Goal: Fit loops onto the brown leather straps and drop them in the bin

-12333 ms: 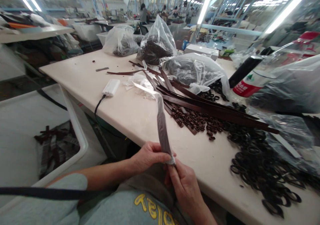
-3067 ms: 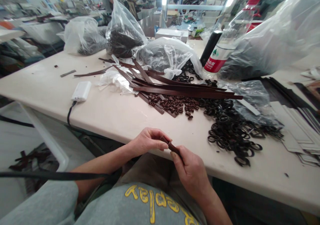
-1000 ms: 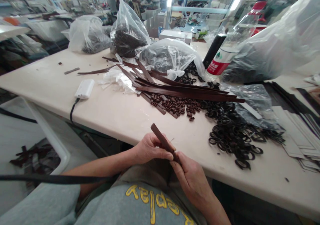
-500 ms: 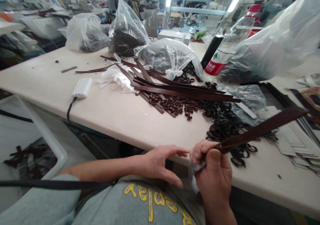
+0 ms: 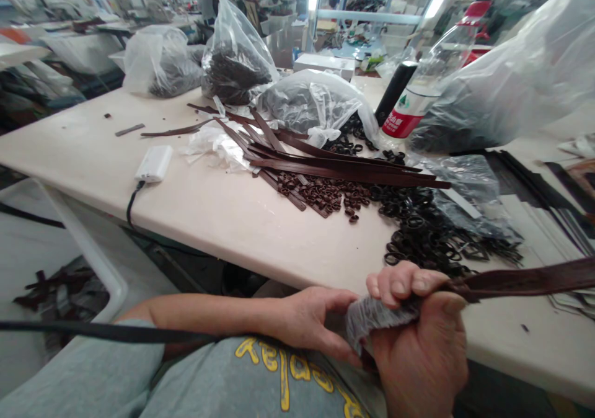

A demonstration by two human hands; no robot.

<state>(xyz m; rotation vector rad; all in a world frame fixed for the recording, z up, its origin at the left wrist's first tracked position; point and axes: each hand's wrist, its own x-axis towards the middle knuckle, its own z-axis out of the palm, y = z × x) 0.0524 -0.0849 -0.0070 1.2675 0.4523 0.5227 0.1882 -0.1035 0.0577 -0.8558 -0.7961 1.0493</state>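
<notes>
A dark brown leather belt (image 5: 534, 280) runs out to the right from my right hand (image 5: 418, 343), which is closed around it near a narrow loop. Crinkled, see-through plastic wrap (image 5: 379, 320) covers the belt's end inside my grip; what lies under the wrap is hidden. My left hand (image 5: 320, 322) curves around the wrapped end from the left, its thumb low and its fingers above, the tips partly hidden. Beyond my hands lie black loops (image 5: 413, 232) in a heap, small brown leather loops (image 5: 337, 196), and long brown leather straps (image 5: 348, 171).
Plastic bags of dark pieces (image 5: 239, 71) stand along the back of the table (image 5: 223, 244). A bottle with a red label (image 5: 404, 120) is behind the loops. A white adapter (image 5: 155, 162) with a cable lies left. A bin (image 5: 109, 281) of scraps stands lower left.
My right hand has moved right and nearer to me, and the belt has swung lower, past the right edge. My left hand has come to the wrapped end and closed around it.
</notes>
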